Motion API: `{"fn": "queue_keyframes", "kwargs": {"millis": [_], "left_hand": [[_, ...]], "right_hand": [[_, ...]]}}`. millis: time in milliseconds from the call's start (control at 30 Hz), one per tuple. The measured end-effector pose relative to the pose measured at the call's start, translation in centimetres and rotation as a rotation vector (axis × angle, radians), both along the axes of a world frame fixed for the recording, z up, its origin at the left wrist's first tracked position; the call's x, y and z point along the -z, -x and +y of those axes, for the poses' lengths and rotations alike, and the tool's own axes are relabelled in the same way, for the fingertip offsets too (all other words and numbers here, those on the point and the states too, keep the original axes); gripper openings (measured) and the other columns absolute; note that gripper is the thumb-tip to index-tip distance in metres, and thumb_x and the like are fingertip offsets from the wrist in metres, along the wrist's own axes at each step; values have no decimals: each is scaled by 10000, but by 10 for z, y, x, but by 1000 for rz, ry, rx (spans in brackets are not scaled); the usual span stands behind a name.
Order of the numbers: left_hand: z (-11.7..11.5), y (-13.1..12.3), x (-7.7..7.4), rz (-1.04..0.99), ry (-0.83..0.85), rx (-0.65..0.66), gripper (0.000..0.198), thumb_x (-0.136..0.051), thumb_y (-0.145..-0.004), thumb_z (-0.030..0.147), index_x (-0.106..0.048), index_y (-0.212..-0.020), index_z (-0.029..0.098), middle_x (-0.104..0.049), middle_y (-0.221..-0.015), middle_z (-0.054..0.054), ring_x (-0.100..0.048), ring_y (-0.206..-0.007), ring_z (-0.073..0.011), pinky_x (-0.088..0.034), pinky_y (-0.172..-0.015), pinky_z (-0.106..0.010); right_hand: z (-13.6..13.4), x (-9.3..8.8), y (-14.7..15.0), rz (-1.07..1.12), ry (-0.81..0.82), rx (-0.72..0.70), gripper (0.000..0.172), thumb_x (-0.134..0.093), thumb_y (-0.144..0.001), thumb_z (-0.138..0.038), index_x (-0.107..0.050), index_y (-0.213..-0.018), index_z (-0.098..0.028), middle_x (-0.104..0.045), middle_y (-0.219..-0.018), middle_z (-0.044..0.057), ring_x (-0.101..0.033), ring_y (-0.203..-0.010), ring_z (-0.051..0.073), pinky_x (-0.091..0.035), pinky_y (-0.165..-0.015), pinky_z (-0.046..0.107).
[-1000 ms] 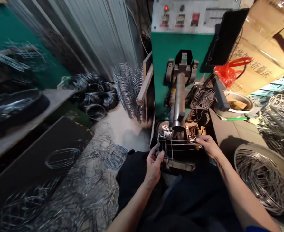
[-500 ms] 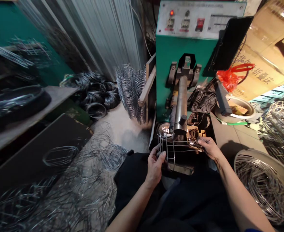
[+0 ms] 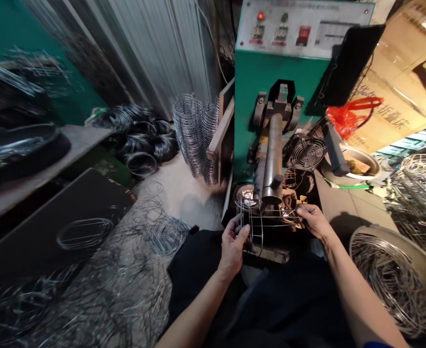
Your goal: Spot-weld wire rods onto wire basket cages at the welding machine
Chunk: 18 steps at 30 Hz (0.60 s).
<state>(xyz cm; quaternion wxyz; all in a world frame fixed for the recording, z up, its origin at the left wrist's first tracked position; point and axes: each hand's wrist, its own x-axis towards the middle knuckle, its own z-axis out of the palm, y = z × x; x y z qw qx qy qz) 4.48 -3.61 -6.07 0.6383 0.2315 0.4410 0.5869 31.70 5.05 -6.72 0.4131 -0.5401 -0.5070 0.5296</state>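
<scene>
Below the machine's metal cylinder [image 3: 273,154], a wire frame [image 3: 262,233] of bent rods and cross wires is held between both hands. My left hand [image 3: 234,244] is closed round its left end, with thumb and fingers on the wires. At the other end, my right hand [image 3: 313,221] pinches a straight wire rod [image 3: 276,225] that runs across to the frame. Whether that rod is joined to the frame, I cannot make out. The green machine [image 3: 260,72] stands in front, with a red lamp lit on its panel.
Stacked wire rings [image 3: 188,135] stand left of the machine. Loose wire pieces [image 3: 126,285] cover the floor at left. A bucket of wire pieces [image 3: 390,280] sits at right, below a basin [image 3: 365,166]. A cardboard box [image 3: 412,72] leans behind.
The view has shifted slightly. Both hands keep their grip on the wire frame and rod, almost in the same place under the cylinder.
</scene>
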Motion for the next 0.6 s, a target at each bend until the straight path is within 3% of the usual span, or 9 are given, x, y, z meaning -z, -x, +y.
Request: {"fn": "queue_keyframes", "kwargs": {"millis": [133,333,500,600], "left_hand": [[0,0,-2,-7,4,5,658,-821,-754,454,-542,-1279,173,-542,-616,80,-534,-388,-102,-474,-397,-235],[-1,3,-4,-43,-6,42,676,-830,-741,448,-537,-1290,184,-535,-613,91,-547,-429,-99,-510,-439,-238],[-1,1,0,-27,-28,34,674,-807,-758,472,-534,-1292,164,-500,-533,111,-532,-373,-105,-460,-404,-215],[-1,0,-2,-6,-34,32,676,-805,-758,474,-536,-1284,145,-500,-510,111,-530,-351,-119,-441,-377,-217]], "right_hand": [[0,-3,2,13,-60,39,601,-824,-647,-623,-412,-527,-201,-372,-545,-42,-341,-521,100,-308,-500,256],[-29,-3,13,-126,-353,238,357,-727,-836,-495,-508,-747,-228,-519,-770,-5,-486,-750,167,-419,-728,296],[-52,0,30,-259,-456,253,423,-608,-908,-535,-558,-638,-213,-603,-985,82,-543,-999,260,-416,-922,386],[-51,-4,39,-264,-492,267,409,-674,-863,-514,-557,-610,-213,-585,-947,70,-542,-954,250,-417,-893,377]]}}
